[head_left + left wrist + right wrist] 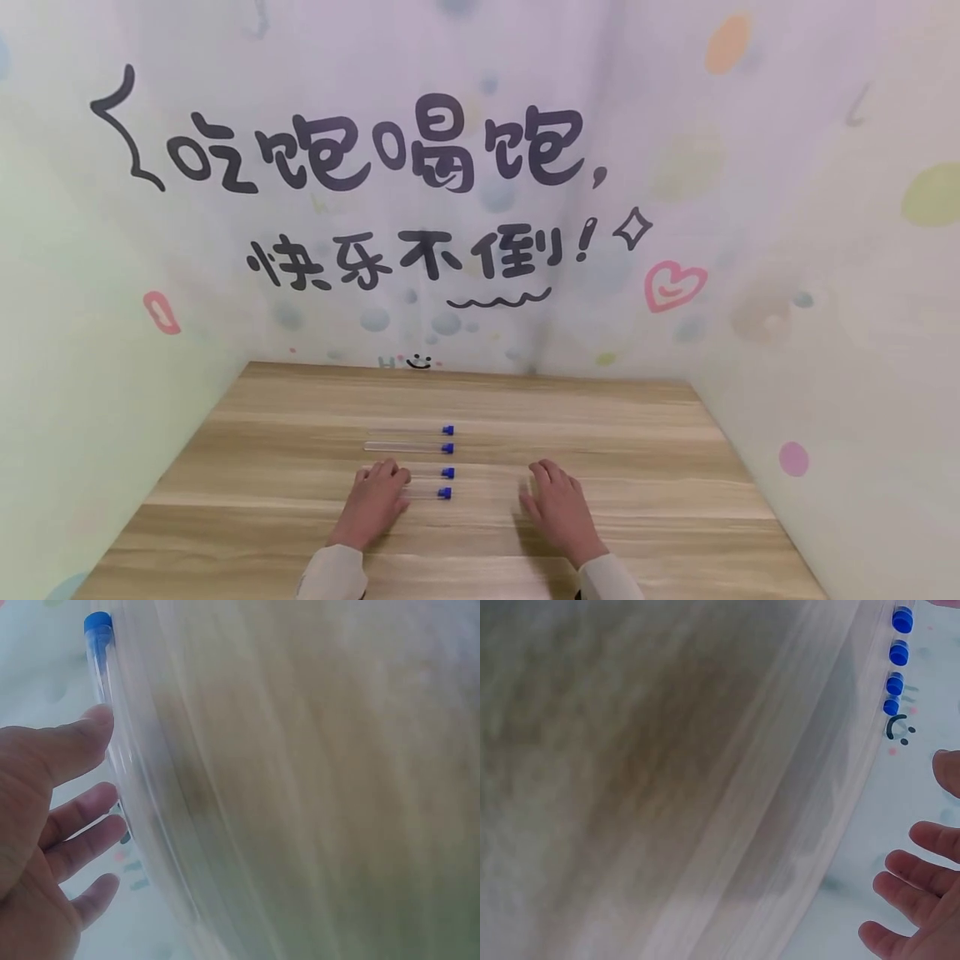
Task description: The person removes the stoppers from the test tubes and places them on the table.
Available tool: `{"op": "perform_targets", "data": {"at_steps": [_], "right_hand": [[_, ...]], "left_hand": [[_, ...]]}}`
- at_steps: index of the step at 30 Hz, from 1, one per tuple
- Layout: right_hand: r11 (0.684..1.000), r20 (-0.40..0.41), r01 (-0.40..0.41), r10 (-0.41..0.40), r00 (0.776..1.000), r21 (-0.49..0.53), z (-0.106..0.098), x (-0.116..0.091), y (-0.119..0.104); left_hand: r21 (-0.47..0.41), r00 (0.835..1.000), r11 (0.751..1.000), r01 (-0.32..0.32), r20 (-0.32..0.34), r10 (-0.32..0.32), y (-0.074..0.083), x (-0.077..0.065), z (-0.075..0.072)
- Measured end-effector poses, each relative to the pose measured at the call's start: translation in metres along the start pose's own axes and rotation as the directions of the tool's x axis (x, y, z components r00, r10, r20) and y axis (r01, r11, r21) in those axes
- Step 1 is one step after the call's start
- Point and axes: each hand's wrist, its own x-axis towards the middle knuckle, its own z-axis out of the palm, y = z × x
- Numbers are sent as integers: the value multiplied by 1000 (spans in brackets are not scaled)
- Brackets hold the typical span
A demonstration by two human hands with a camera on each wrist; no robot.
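Observation:
Several clear test tubes with blue caps lie side by side on the wooden table, caps to the right; the farther ones include one test tube (405,447) that shows in full. My left hand (377,500) is over the left ends of the two nearest tubes and hides part of them. In the left wrist view, its thumb and loosely bent fingers (82,806) are spread, with fingertips right at the nearest tube (101,675). To the right of the caps, my right hand (558,510) hovers low over the table with relaxed, parted fingers (911,896), holding nothing.
The wooden table (637,458) has light grain and runs back to a printed curtain (480,333) with dark lettering. Pale walls (840,417) stand along the left and right sides of the table.

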Motion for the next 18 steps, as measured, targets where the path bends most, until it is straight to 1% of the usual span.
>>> {"op": "perform_targets", "data": {"at_steps": [5, 13, 18], "right_hand": [[1000, -9, 7, -7, 1000, 0, 2, 0, -4], [999, -26, 41, -41, 999, 12, 4, 0, -11], [998, -12, 48, -48, 999, 33, 7, 0, -17]], "left_hand": [[-1, 1000, 1000, -5, 13, 5, -2, 0, 1], [-9, 999, 1000, 8, 41, -8, -5, -1, 4], [-10, 999, 1000, 8, 54, -7, -5, 0, 4]]}}
